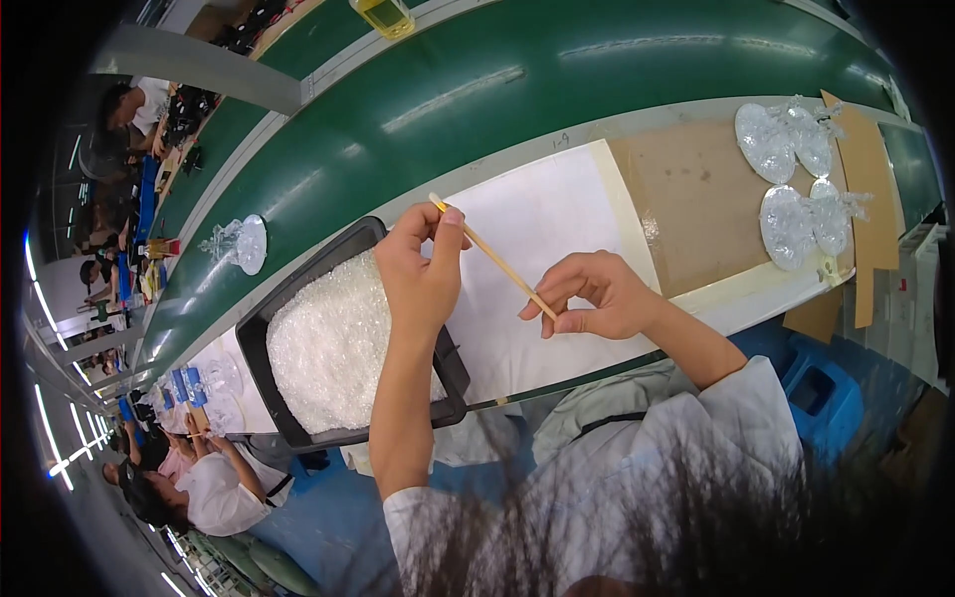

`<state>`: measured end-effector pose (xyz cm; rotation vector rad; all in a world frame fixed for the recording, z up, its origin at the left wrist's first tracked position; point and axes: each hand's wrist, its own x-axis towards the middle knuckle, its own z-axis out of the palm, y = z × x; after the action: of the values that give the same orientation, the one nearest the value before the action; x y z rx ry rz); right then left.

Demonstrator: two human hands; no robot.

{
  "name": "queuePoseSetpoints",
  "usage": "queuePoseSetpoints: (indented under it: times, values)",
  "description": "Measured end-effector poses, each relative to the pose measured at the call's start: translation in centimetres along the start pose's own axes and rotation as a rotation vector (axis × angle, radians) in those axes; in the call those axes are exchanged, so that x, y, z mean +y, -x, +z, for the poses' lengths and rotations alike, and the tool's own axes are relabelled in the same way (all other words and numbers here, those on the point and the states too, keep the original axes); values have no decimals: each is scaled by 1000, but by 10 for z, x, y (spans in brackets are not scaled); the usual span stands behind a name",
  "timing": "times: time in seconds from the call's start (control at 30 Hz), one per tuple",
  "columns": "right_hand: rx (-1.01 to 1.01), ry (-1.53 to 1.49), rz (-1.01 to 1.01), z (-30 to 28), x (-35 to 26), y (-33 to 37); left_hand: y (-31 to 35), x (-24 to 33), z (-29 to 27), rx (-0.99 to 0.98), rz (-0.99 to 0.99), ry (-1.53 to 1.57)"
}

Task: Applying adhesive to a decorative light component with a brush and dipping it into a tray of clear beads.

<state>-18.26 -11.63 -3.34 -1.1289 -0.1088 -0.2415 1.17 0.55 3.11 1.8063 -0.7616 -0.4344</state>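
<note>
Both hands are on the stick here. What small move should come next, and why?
Probably ease the stick toward the black tray, left hand leading. The left hand pinches its upper end and the right hand its lower end, so it seems well controlled, and the tray, heaped with clear bits, is nearer the left hand.

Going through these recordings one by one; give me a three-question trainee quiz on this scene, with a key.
1. What do the left grip and right grip both hold?
2. True or false: the black tray stands to the left of the white sheet.
3. The long surface beyond the sheet is: a) red; b) green; c) yellow.

Key: 1. A thin tan stick; 2. True; 3. b.
</note>
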Motion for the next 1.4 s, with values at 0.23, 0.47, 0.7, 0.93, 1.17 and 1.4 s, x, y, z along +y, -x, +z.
queuePoseSetpoints:
  times: [0.23,0.47,0.7,0.93,1.17,1.4]
  values:
    - [-17,45,1,-2,1,-1,1,0,0,-82,128,-45]
    - [-8,50,79,2,3,1,4,3,1,-103,174,-112]
    - [87,6,69,1,3,0,2,-3,6,-87,327,-298]
    - [239,-140,102,-10,-1,-6,-4,-7,13,-123,569,-545]
    - [269,-254,129,-13,5,-13,-8,-13,8,-221,566,-669]
    - [418,298,117,-16,0,3,-18,-25,23,-312,532,-1038]
